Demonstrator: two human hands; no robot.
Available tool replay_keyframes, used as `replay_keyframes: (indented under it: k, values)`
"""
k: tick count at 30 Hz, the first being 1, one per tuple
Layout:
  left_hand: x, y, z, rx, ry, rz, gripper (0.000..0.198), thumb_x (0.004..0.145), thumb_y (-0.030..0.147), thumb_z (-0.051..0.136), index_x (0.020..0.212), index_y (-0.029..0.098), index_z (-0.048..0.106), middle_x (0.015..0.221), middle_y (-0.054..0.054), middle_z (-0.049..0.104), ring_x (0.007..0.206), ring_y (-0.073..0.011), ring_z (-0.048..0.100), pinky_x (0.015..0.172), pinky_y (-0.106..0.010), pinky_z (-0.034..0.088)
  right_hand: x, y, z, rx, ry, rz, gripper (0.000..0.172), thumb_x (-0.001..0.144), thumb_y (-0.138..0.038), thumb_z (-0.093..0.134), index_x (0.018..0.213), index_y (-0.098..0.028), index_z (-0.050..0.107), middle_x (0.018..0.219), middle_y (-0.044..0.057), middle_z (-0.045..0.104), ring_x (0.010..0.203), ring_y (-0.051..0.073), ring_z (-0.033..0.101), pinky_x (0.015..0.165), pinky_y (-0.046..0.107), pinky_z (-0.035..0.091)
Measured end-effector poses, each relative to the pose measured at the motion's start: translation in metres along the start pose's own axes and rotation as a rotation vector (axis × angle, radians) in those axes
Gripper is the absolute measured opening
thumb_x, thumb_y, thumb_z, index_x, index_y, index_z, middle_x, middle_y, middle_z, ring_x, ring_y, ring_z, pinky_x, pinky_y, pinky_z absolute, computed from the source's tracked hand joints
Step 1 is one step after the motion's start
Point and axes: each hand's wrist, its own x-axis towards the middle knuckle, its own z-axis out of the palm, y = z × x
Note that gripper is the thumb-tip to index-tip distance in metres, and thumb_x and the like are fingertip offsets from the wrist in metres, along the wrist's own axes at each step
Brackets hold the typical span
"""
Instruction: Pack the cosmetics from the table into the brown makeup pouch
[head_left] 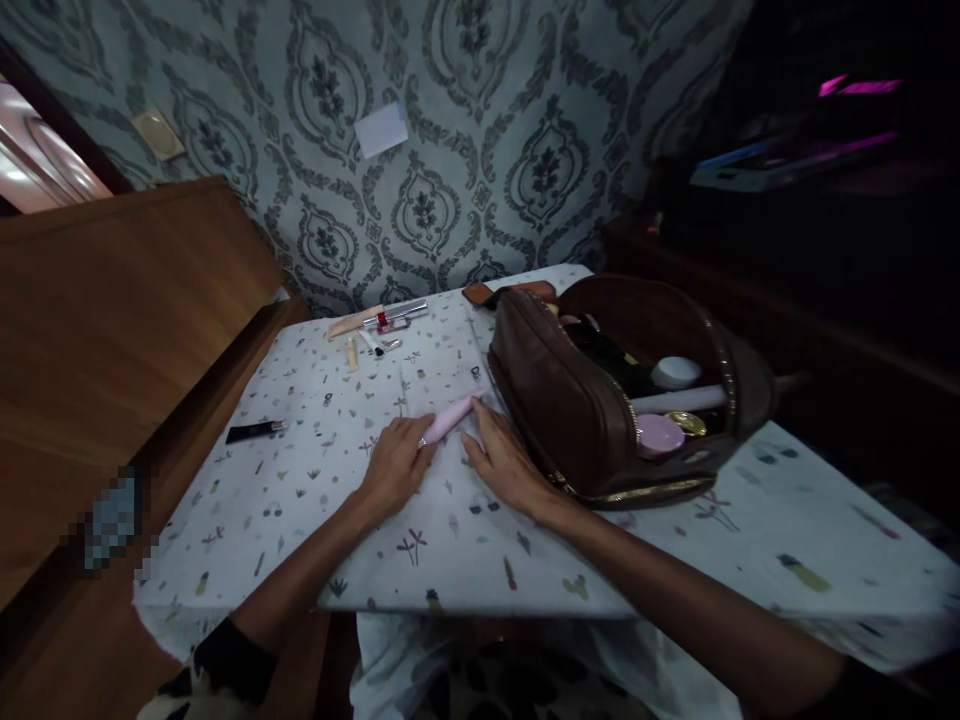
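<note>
A slim pink tube (448, 420) lies slantwise between my hands, just above the printed white tablecloth (315, 540). The fingers of my left hand (397, 462) are closed round its lower left end. My right hand (504, 462) touches its upper right tip with the fingertips, its thumb held apart. Close to the right of that hand stands an open brown leather bag (562, 400). Inside the bag show a white round item (676, 373), a pink round case (660, 434), a gold round item (686, 424) and a pale tube (679, 400).
Several small cosmetics, among them a silver tube (405, 312) and a beige tube (352, 354), lie at the table's back left. A black tube (255, 431) rests near the left edge. A wooden panel (135, 320) borders the left side; a patterned wall (450, 180) is behind.
</note>
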Motion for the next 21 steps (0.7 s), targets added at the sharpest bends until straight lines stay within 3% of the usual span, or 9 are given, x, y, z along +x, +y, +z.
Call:
replay_keyframes:
  k: [4, 8, 10, 13, 15, 18, 21]
  values:
    - [0.003, 0.004, -0.012, -0.179, 0.081, -0.100, 0.032, 0.098, 0.033, 0.048, 0.128, 0.022, 0.056, 0.122, -0.009, 0.066, 0.108, -0.0232, 0.064, 0.093, -0.037, 0.052, -0.001, -0.005, -0.006, 0.124, -0.017, 0.017, 0.060, 0.097, -0.038, 0.039, 0.149, -0.009, 0.034, 0.141, 0.022, 0.050, 0.135, 0.032, 0.046, 0.114, 0.053, 0.037]
    - [0.004, 0.004, -0.024, -0.350, 0.197, -0.188, 0.028, 0.093, 0.037, 0.056, 0.115, 0.021, 0.061, 0.110, -0.007, 0.068, 0.100, -0.0221, 0.064, 0.087, -0.034, 0.052, 0.000, -0.011, -0.012, 0.266, 0.014, 0.121, 0.066, 0.096, -0.043, 0.042, 0.151, -0.010, 0.026, 0.147, 0.022, 0.043, 0.138, 0.029, 0.043, 0.114, 0.050, 0.037]
    - [0.004, 0.002, -0.030, -0.431, 0.230, -0.204, 0.025, 0.093, 0.037, 0.058, 0.111, 0.021, 0.062, 0.107, -0.006, 0.068, 0.097, -0.0207, 0.064, 0.085, -0.031, 0.052, 0.002, -0.014, -0.014, 0.350, 0.047, 0.205, 0.071, 0.095, -0.046, 0.046, 0.152, -0.012, 0.022, 0.147, 0.022, 0.042, 0.131, 0.028, 0.049, 0.107, 0.046, 0.045]
    - [0.004, 0.001, -0.042, -0.513, 0.251, -0.179, 0.023, 0.093, 0.038, 0.058, 0.108, 0.021, 0.063, 0.106, -0.005, 0.068, 0.097, -0.0194, 0.064, 0.085, -0.030, 0.052, 0.005, -0.018, -0.016, 0.440, 0.065, 0.242, 0.068, 0.089, -0.049, 0.056, 0.145, -0.014, 0.037, 0.138, 0.019, 0.049, 0.114, 0.025, 0.056, 0.092, 0.038, 0.052]
    - [0.004, 0.003, -0.050, -0.522, 0.249, -0.165, 0.024, 0.092, 0.039, 0.058, 0.107, 0.021, 0.064, 0.103, -0.005, 0.068, 0.090, -0.0182, 0.065, 0.080, -0.029, 0.054, 0.006, -0.022, -0.016, 0.467, 0.008, 0.198, 0.059, 0.082, -0.044, 0.066, 0.132, -0.015, 0.051, 0.126, 0.014, 0.056, 0.105, 0.023, 0.057, 0.088, 0.036, 0.051]
    - [0.004, 0.009, -0.065, -0.470, 0.262, -0.144, 0.023, 0.091, 0.038, 0.057, 0.103, 0.020, 0.064, 0.085, 0.000, 0.067, 0.067, -0.0144, 0.064, 0.064, -0.026, 0.053, 0.004, -0.028, -0.018, 0.576, -0.189, 0.173, 0.046, 0.074, -0.035, 0.074, 0.113, -0.013, 0.061, 0.098, 0.006, 0.061, 0.087, 0.018, 0.056, 0.079, 0.031, 0.050]
    - [0.004, 0.014, -0.082, -0.309, 0.318, -0.074, 0.018, 0.090, 0.035, 0.054, 0.093, 0.021, 0.064, 0.065, 0.004, 0.064, 0.053, -0.0131, 0.058, 0.052, -0.023, 0.047, 0.001, -0.036, -0.026, 0.764, -0.437, 0.162, 0.039, 0.075, -0.045, 0.074, 0.093, -0.012, 0.065, 0.075, 0.000, 0.058, 0.067, 0.013, 0.056, 0.062, 0.025, 0.048]
